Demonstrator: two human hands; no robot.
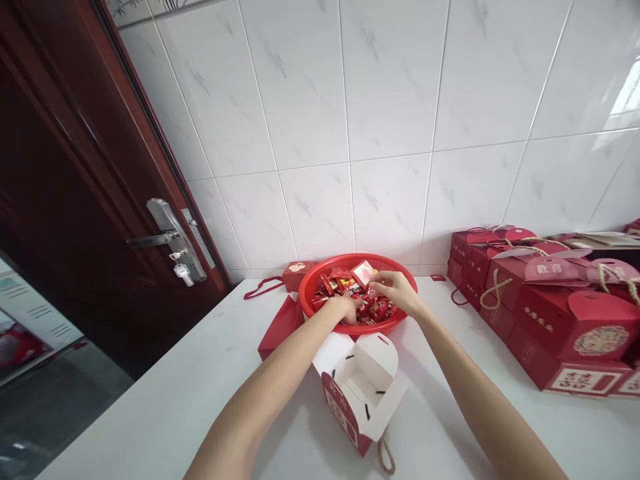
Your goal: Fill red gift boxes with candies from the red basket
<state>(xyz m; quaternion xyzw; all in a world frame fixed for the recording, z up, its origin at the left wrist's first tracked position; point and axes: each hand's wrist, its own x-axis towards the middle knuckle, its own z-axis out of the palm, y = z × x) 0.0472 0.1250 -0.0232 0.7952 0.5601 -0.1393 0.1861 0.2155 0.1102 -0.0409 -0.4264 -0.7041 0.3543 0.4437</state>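
A red plastic basket holds a heap of wrapped sweets, mostly red. My left hand reaches into the heap, and its fingers are largely hidden among the wrappers. At the basket's right side, my right hand has its fingertips closed at the edge of a pale, pinkish square packet above the other sweets. In front of the basket, between my forearms, stands an open red gift box with a white inside. Its flaps are spread, its bottom shows bare, and a rope handle hangs at its near side.
Red gift boxes with rope handles are stacked on the right of the white table. More red boxes lie left of the basket. A small red packet lies near the tiled wall. A dark door stands left.
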